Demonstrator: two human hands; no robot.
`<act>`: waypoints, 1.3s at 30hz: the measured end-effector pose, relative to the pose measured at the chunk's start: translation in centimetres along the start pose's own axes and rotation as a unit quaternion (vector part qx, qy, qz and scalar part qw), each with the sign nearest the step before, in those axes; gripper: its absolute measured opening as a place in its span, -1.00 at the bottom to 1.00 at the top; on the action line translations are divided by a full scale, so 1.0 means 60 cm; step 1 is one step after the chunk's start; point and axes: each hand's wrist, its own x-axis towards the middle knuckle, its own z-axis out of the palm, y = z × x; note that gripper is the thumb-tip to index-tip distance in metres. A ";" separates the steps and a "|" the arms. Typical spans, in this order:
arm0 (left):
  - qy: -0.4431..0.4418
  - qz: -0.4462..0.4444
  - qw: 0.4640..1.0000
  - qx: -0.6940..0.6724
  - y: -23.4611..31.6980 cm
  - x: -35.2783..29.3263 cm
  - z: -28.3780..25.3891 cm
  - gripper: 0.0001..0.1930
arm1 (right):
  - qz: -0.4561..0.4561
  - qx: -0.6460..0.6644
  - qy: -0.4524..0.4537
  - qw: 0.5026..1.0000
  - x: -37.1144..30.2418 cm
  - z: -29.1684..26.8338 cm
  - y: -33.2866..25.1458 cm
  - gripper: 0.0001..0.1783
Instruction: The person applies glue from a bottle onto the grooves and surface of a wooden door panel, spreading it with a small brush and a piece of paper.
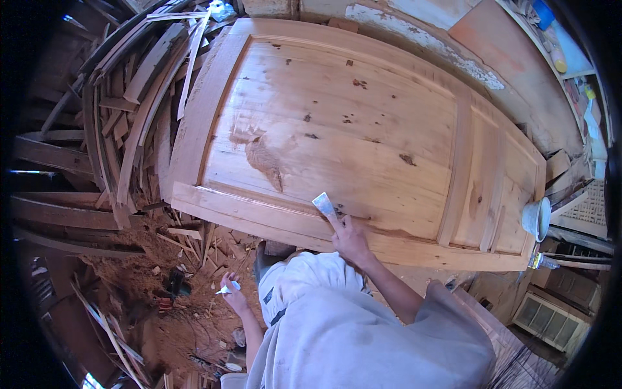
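Observation:
A large panelled wooden door (402, 84) lies flat in front of me, with dark knots and stains on its main panel. My right hand (353, 243) is wrapped round a putty knife (326, 207), whose pale blade points up and left over the door's near edge. Whether the blade touches the wood I cannot tell. Brown powdery filler or dust (264, 163) forms a patch on the left of the panel. Down at the left, away from the door, my left hand (237, 301) pinches a small flat white piece (229, 287); its kind is unclear.
Stacked wooden strips and offcuts (146, 84) crowd the left side. Sawdust and scraps cover the floor (168, 324). A pale bucket (536, 219) stands at the door's right end, beside a brush-like tool (544, 261). A stained wall (427, 32) runs behind the door.

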 end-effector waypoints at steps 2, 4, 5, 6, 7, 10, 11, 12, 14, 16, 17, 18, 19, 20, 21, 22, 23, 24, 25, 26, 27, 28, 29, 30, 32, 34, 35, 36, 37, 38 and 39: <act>0.011 0.004 1.000 0.013 -0.010 0.002 -0.010 -0.52 | -0.017 0.003 -0.016 1.000 0.002 0.009 -0.016 -0.37; 0.021 0.007 0.999 0.027 -0.021 0.003 -0.024 -0.51 | -0.003 0.027 -0.016 1.000 0.003 0.018 -0.036 -0.38; 0.020 -0.020 0.999 0.017 -0.017 0.001 -0.025 -0.52 | -0.002 0.027 -0.018 0.999 0.005 0.022 -0.046 -0.38; 0.018 -0.048 0.999 0.007 -0.013 0.001 -0.026 -0.53 | 0.020 0.023 -0.017 0.999 0.008 0.025 -0.056 -0.39; 0.019 -0.051 0.998 0.008 -0.016 0.004 -0.030 -0.53 | 0.041 0.018 -0.015 0.999 0.009 0.030 -0.065 -0.40; 0.040 -0.056 0.997 -0.023 -0.029 0.028 -0.062 -0.54 | 0.039 0.015 0.004 0.999 0.014 0.048 -0.080 -0.40; 0.031 -0.058 0.997 -0.037 -0.030 0.040 -0.065 -0.54 | 0.029 0.016 -0.001 0.999 0.015 0.048 -0.089 -0.40; 0.021 -0.059 0.997 -0.051 -0.031 0.054 -0.071 -0.55 | 0.034 0.013 -0.012 0.999 0.016 0.045 -0.098 -0.41; 0.028 -0.053 0.997 -0.046 -0.035 0.085 -0.078 -0.55 | 0.043 0.007 -0.032 0.999 0.020 0.026 -0.128 -0.42; 0.025 -0.047 0.998 -0.041 -0.029 0.113 -0.079 -0.56 | 0.034 0.000 -0.026 0.999 0.026 0.030 -0.144 -0.42; 0.028 -0.051 0.997 -0.045 -0.026 0.123 -0.078 -0.56 | 0.036 -0.003 -0.017 0.999 0.028 0.034 -0.151 -0.42; 0.023 -0.045 0.998 -0.042 -0.022 0.134 -0.077 -0.57 | 0.034 -0.008 -0.020 0.999 0.034 0.040 -0.159 -0.42; 0.017 -0.038 0.998 -0.039 -0.017 0.144 -0.075 -0.58 | 0.016 -0.011 -0.010 1.000 0.042 0.048 -0.165 -0.41; 0.019 -0.034 0.998 -0.053 -0.008 0.150 -0.071 -0.59 | -0.001 -0.014 0.000 1.000 0.050 0.058 -0.170 -0.41; 0.020 -0.039 0.998 -0.054 0.000 0.156 -0.065 -0.59 | 0.000 -0.018 -0.003 1.000 0.056 0.066 -0.175 -0.41; 0.016 -0.056 0.996 -0.067 0.009 0.162 -0.059 -0.59 | -0.002 -0.020 0.011 1.000 0.064 0.076 -0.180 -0.41; 0.015 -0.071 0.994 -0.079 0.010 0.166 -0.060 -0.59 | -0.006 -0.022 0.025 0.999 0.071 0.081 -0.189 -0.40; 0.017 -0.075 0.994 -0.081 0.003 0.171 -0.064 -0.59 | -0.007 -0.025 0.022 0.999 0.076 0.086 -0.198 -0.40; 0.015 -0.073 0.993 -0.088 -0.004 0.178 -0.068 -0.58 | -0.005 -0.025 0.027 0.999 0.081 0.090 -0.206 -0.41; 0.012 -0.071 0.993 -0.095 -0.007 0.182 -0.071 -0.58 | -0.001 -0.025 0.030 0.999 0.085 0.092 -0.215 -0.41; 0.013 -0.076 0.992 -0.096 -0.010 0.186 -0.074 -0.58 | -0.001 -0.029 0.027 0.999 0.090 0.093 -0.223 -0.41; 0.019 -0.076 0.993 -0.089 -0.014 0.191 -0.076 -0.58 | 0.011 -0.021 0.028 0.999 0.096 0.094 -0.231 -0.41; 0.024 -0.074 0.994 -0.080 -0.015 0.197 -0.079 -0.58 | 0.023 -0.012 0.030 0.999 0.101 0.094 -0.238 -0.41; 0.025 -0.079 0.993 -0.079 -0.016 0.203 -0.083 -0.58 | 0.025 -0.014 0.027 0.999 0.108 0.097 -0.241 -0.41; 0.031 -0.073 0.993 -0.088 -0.020 0.215 -0.095 -0.57 | 0.014 -0.009 0.049 0.999 0.122 0.101 -0.247 -0.42; 0.032 -0.076 0.993 -0.081 -0.025 0.224 -0.111 -0.56 | -0.002 -0.006 0.058 0.998 0.143 0.108 -0.252 -0.42; 0.029 -0.074 0.994 -0.077 -0.025 0.231 -0.114 -0.55 | -0.018 -0.003 0.074 0.997 0.157 0.107 -0.254 -0.42; 0.030 -0.076 0.994 -0.077 -0.025 0.236 -0.119 -0.55 | -0.018 -0.004 0.073 0.997 0.173 0.106 -0.264 -0.42; 0.031 -0.073 0.994 -0.077 -0.025 0.241 -0.124 -0.54 | -0.014 0.005 0.075 0.997 0.190 0.108 -0.276 -0.44; 0.027 -0.070 0.994 -0.077 -0.023 0.245 -0.124 -0.53 | -0.006 0.013 0.080 0.997 0.206 0.104 -0.286 -0.45; 0.028 -0.070 0.994 -0.077 -0.026 0.249 -0.129 -0.53 | -0.007 0.012 0.079 0.997 0.224 0.103 -0.298 -0.45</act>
